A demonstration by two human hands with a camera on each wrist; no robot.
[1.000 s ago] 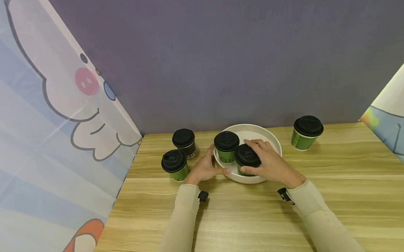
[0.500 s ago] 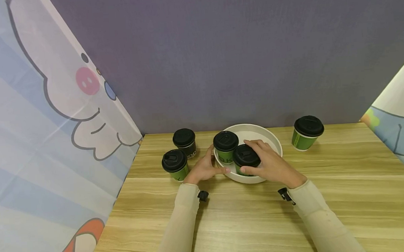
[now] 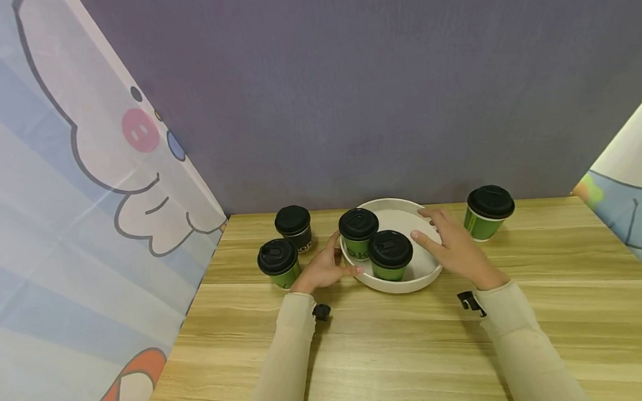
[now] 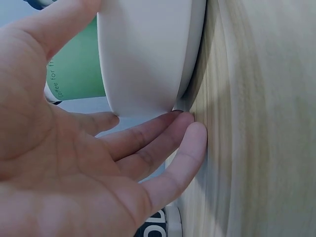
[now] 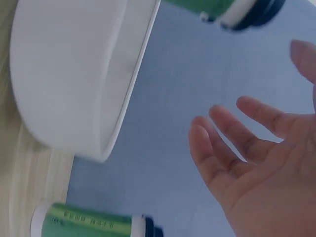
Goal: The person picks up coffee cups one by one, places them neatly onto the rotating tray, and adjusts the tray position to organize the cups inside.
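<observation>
Head view first: a white round tray (image 3: 434,228) is seen near the back of the wooden table (image 3: 416,353), with two green cups with black lids stood inside it, the back cup (image 3: 358,233) and the front cup (image 3: 390,255), just about touching each other. The left hand (image 3: 324,267) is laid against the tray's left rim, fingers relaxed along the wall with the thumb up by the rim, nothing pinched. The right hand (image 3: 454,245) is held above the tray's right side, fingers loose and spread, no cup gripped; whether the rim is actually touched can't be told from here. Outside the tray, a green cup (image 3: 278,263) and a dark cup (image 3: 293,227) are parked just left of the left hand, and one more green cup (image 3: 485,212) is stood to the right, near the right hand but apart from it. Cartoon curtains (image 3: 72,225) are hung at both sides.

Left wrist view: the tray's white wall (image 4: 143,54) is seen close up, with the fingertips (image 4: 185,121) tucked at its base where it meets the table. The fingers are nearly straight, so it's a resting touch, not a clamp. A bit of green cup (image 4: 74,74) is seen behind the thumb.

Right wrist view: the right hand (image 5: 266,173) is shown wide and relaxed with nothing held, apart from the tray (image 5: 74,84). Green cups are glimpsed at the top (image 5: 232,10) and bottom (image 5: 89,219) edges.
</observation>
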